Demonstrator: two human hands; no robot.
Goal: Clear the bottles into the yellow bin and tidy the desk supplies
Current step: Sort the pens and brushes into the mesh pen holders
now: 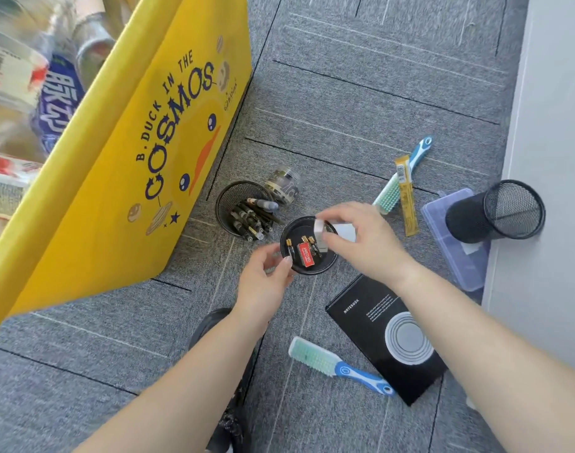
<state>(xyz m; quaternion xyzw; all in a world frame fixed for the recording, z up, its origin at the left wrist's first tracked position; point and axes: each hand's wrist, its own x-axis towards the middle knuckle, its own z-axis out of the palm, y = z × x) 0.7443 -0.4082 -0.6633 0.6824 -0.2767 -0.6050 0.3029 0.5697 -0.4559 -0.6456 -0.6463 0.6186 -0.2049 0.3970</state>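
- Our left hand (267,276) pinches the rim of the black cup (309,272), steadying it, we guess.
- Right hand (361,240) grips a white block (319,234) over it, probably to drop in.
- Bottles (60,103) sit in the yellow bin (132,165), up-left of both hands.

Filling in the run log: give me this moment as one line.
stage: tidying supplies | left hand: holds black dish rim | right hand: pinches white block over dish | yellow bin: bottles inside
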